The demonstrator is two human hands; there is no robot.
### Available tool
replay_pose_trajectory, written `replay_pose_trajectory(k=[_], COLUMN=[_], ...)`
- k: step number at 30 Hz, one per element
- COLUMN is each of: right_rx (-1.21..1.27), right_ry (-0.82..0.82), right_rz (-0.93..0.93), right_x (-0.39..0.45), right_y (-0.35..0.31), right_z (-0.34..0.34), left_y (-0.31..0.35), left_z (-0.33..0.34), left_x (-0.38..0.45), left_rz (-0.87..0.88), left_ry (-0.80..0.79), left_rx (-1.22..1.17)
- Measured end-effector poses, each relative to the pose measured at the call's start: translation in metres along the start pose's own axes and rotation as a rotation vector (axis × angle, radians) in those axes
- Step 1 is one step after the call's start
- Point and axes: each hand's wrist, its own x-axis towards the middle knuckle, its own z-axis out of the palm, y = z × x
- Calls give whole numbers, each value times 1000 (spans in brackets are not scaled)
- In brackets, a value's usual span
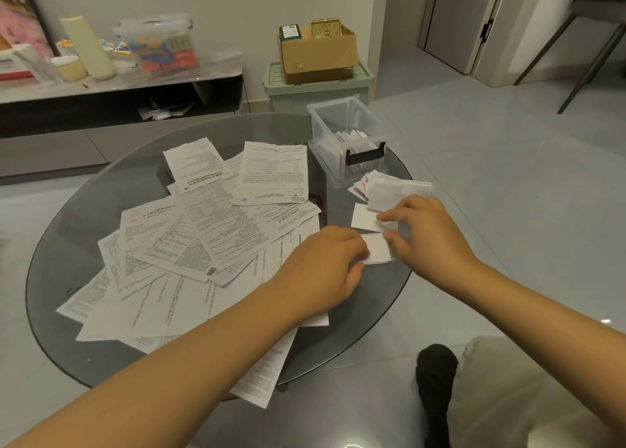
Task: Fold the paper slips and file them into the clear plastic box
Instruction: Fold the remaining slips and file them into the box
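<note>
Mid-fold at the near right edge of the round glass desk: left hand and right hand meeting over one small folded slip, left grip pinching its left end, right grip pinching its right end between thumb and fingers, index finger stretched out over a second white piece lying flat just behind. Clear plastic box standing at the far right of the desk, lid off, black handle facing this way, folded slips already upright inside. Small stack of folded slips waiting beside the box, touching or nearly touching its front wall. Big sprawl of unfolded printed sheets across the middle and left, some hanging off the near rim, so plenty left to do by the look of it. Risks from here: slick glass under thin paper, so a crease pressed unevenly likely to skid and come out crooked; left forearm resting over the loose sheets, liable to drag one off the edge on the next reach; a bulky fold likely to spring open or jam among the slips in the box. Around it all, pale tiled floor, a low cabinet along the wall carrying a lidded storage tub and cream cylinders, a cardboard box on a green crate, a door and chair legs at far right.
</note>
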Motion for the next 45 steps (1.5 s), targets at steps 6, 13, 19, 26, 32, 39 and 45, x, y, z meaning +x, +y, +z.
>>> replay_pose_trajectory(k=[6,13,19,26,32,39,45], right_rx=[-127,-244,-325,-308,-235,14,164], right_ry=[-104,-173,-152,-148,-23,118,120], right_rz=[-29,-162,-236,-297,-299,86,101], right_x=[11,19,18,12,3,21,26], right_y=[10,13,11,14,10,14,16], right_z=[0,-11,-8,-9,-9,-14,-11], left_y=[-6,-4,-3,-11,-12,-13,-17], left_z=[-5,-15,-14,-21,-22,-22,-19], left_x=[9,17,17,11,6,7,6], left_rz=[-22,57,133,120,121,149,184], left_ry=[-71,-156,-128,-178,-191,-159,-143], left_rx=[28,206,258,164,160,167,174])
